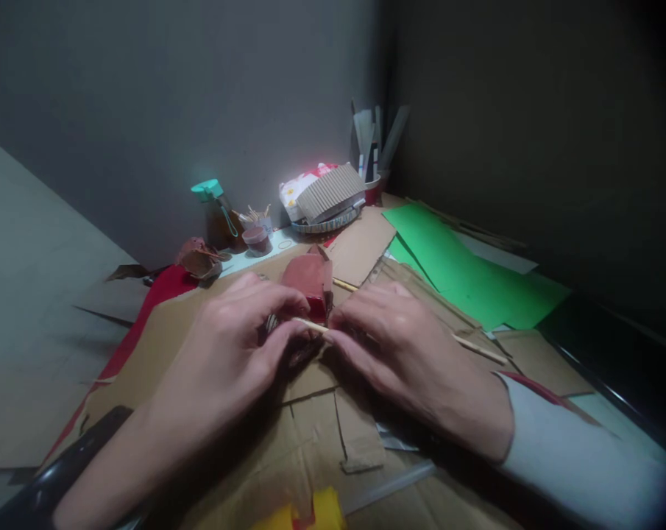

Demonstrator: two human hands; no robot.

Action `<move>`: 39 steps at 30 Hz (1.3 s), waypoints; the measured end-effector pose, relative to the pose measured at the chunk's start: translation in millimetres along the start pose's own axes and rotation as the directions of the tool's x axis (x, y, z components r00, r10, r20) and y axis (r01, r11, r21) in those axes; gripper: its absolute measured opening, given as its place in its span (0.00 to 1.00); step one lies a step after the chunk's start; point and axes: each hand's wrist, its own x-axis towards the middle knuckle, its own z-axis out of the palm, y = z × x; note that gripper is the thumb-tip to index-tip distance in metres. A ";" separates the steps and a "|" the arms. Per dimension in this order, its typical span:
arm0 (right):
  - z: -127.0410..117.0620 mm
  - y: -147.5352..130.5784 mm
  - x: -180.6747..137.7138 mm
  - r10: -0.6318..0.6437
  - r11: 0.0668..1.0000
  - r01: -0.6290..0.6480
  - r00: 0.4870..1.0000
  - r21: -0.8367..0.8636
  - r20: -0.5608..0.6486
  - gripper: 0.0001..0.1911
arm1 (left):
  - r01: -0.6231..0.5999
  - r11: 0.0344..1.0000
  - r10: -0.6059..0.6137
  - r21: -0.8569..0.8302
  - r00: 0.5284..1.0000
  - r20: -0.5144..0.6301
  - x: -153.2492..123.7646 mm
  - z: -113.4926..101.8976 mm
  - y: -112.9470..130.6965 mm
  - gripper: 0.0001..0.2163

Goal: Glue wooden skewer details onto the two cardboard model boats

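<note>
– Left hand (238,353) and right hand (407,346) meet at the middle of the desk. Each is closed to a fingertip pinch on a thin wooden stick (310,325), and only a short pale length shows between them.
– And where does that stick sit?
– Low over the brown cardboard sheet (161,346), just in front of a small red box (310,283) that stands right behind the knuckles. A pale sliver (479,349) pokes out past the right hand; whether it's the same stick, I can't tell.
– Any writing to read?
– None legible. A packet (299,184) by the back wall carries red and yellow print, too blurred to make out.
– What else is around?
– A corrugated card roll (333,191) lies against that packet, with a cup of tools (372,184) to its right. To the left there's a teal-capped bottle (214,210) with a small pot (256,239) beside it. Green paper (465,272) spreads out on the right, well apart from the hands. Something yellow (324,509) sits at the near edge. The fingers cover whatever lies directly under the stick.
</note>
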 end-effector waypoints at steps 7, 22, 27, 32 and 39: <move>1.5 1.7 -0.4 -0.013 1.000 0.013 1.000 0.006 -0.017 0.09 | -0.041 0.999 0.039 0.033 0.998 0.052 6.8 -2.3 -0.3 0.04; 5.2 3.3 4.4 0.025 1.000 -0.025 0.999 0.005 -0.020 0.10 | -0.083 0.996 0.081 0.031 0.993 0.083 10.7 -1.3 -5.1 0.05; 5.0 3.9 6.0 0.042 0.999 -0.042 0.999 0.003 -0.034 0.10 | -0.087 0.996 0.085 0.031 0.995 0.057 10.3 -1.4 -6.0 0.08; 6.0 4.5 4.9 0.040 0.999 -0.039 0.998 0.010 -0.038 0.09 | -0.099 0.994 0.096 0.045 0.993 0.066 9.9 -3.1 -0.1 0.09; 7.4 3.1 3.3 0.046 0.999 -0.045 0.998 0.021 -0.038 0.08 | -0.108 0.991 0.104 0.075 0.993 0.054 7.1 -5.3 4.9 0.10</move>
